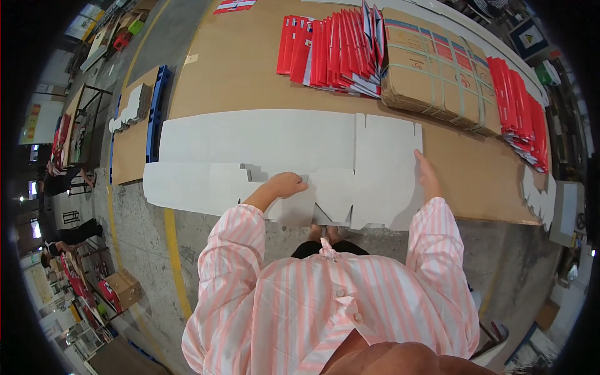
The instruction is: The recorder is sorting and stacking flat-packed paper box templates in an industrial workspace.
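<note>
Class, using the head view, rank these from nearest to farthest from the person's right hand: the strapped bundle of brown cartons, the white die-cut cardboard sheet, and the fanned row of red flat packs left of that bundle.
From the right hand:
1. White die-cut cardboard sheet: touching it, at the sheet's right edge.
2. Strapped bundle of brown cartons: beyond the hand, slightly right.
3. Fanned row of red flat packs: farthest, beyond and to the left.

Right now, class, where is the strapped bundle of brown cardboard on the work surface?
In the head view, the strapped brown bundle lies at the far right of the brown work surface, between two rows of red packets, beyond the person's right hand.
</note>
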The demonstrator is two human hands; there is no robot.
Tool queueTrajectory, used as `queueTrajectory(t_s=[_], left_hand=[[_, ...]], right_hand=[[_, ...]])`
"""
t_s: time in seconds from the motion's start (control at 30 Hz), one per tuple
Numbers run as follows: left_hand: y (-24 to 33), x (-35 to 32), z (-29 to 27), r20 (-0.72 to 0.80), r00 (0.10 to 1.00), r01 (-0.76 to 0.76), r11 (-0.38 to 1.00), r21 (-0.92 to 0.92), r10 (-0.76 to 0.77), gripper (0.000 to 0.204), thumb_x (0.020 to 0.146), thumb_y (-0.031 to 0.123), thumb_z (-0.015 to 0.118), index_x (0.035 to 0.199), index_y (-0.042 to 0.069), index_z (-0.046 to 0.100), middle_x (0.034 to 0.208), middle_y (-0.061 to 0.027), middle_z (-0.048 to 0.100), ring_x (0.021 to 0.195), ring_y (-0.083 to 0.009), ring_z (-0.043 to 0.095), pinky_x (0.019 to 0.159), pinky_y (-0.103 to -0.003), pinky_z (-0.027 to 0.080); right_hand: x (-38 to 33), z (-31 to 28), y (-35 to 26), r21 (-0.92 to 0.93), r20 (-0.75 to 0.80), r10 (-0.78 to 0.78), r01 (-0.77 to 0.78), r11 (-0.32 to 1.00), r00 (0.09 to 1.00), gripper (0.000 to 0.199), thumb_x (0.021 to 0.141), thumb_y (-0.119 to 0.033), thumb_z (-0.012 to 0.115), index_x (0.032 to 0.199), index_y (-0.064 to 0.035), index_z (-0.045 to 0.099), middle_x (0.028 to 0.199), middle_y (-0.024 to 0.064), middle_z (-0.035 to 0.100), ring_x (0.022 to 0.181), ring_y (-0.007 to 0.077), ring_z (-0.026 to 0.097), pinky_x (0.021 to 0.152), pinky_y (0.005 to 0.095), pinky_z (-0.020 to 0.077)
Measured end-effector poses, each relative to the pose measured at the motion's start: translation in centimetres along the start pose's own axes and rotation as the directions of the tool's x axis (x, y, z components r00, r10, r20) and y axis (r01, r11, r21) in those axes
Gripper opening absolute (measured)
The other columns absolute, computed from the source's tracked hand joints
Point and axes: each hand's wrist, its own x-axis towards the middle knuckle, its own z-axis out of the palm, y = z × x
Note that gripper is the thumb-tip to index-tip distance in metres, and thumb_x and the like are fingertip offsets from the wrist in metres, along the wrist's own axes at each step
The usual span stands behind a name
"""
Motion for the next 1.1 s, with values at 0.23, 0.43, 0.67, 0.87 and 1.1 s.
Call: queueTrajectory(t_s=[0.23, 0.43, 0.67, 0.87, 1.1], left_hand=[[-1.1, 0.4, -0.1, -0.046, 0.999, -0.017, 0.998, -0.059, 0.014, 0.047, 0.081, 0.041, 0.046, 0.086, -0.001, 0.063, 0.089, -0.0214, 0.062, 0.085, -0.0351, 0.058, 0.078, -0.043, 0.044], [-1.2, 1.8, 1.7, -0.026, 1.000, 0.003, 0.987, -0.163, -0.007, 0.041, 0.077, 0.039, 0.053, 0.079, -0.001, 0.064, 0.078, -0.0184, 0.063, 0.074, -0.0331, 0.058, 0.069, -0.042, 0.045], [0.2, 0.2, 1.3, -0.082, 0.992, 0.082, 0.991, -0.108, -0.091, 0.041, 0.076, 0.038, 0.053, 0.079, -0.001, 0.065, 0.075, -0.0175, 0.063, 0.072, -0.0317, 0.059, 0.068, -0.042, 0.045], [-2.0, 3.3, 3.3, -0.175, 0.981, 0.072, 0.995, -0.068, -0.082, 0.031, 0.074, 0.033, 0.056, 0.081, 0.005, 0.067, 0.092, -0.0152, 0.064, 0.085, -0.0292, 0.060, 0.078, -0.040, 0.045], [-1.7, 5.0, 4.3, -0.467, 0.882, -0.027, 0.997, 0.073, 0.058, 0.029, 0.075, 0.031, 0.055, 0.084, 0.005, 0.065, 0.094, -0.0142, 0.063, 0.086, -0.0289, 0.059, 0.078, -0.040, 0.044]], right_hand=[[5.5, -3.2, 3.4, 0.026, 0.209, -0.238, 0.238, 0.971, 0.948, 0.062, 0.083, -0.040, 0.053, 0.134, -0.0080, 0.037, 0.139, 0.0112, 0.032, 0.131, 0.0209, 0.023, 0.105, 0.0405, 0.0161], [-4.0, -1.5, -0.9, -0.882, -0.197, -0.606, 0.130, 0.452, 0.770, 0.054, 0.084, -0.045, 0.051, 0.092, 0.0075, 0.063, 0.095, 0.0205, 0.063, 0.090, 0.0335, 0.059, 0.080, 0.0442, 0.0441], [-6.9, 13.8, -3.1, -0.390, 0.348, -0.728, 0.798, 0.460, 0.590, 0.034, 0.086, -0.015, 0.054, 0.116, -0.0003, 0.051, 0.114, 0.0144, 0.053, 0.102, 0.0242, 0.053, 0.086, 0.0325, 0.0436], [-15.3, 38.4, -0.1, -0.094, 0.866, -0.474, 0.982, 0.161, 0.160, 0.051, 0.080, -0.029, 0.060, 0.120, 0.0001, 0.046, 0.114, 0.0136, 0.052, 0.101, 0.0225, 0.053, 0.086, 0.0337, 0.0427], [-17.4, 44.7, -1.2, -0.390, 0.886, 0.204, 0.432, 0.813, 0.417, 0.041, 0.075, -0.031, 0.067, 0.100, -0.0040, 0.048, 0.083, 0.0075, 0.053, 0.068, 0.0189, 0.052, 0.054, 0.0345, 0.0436]])
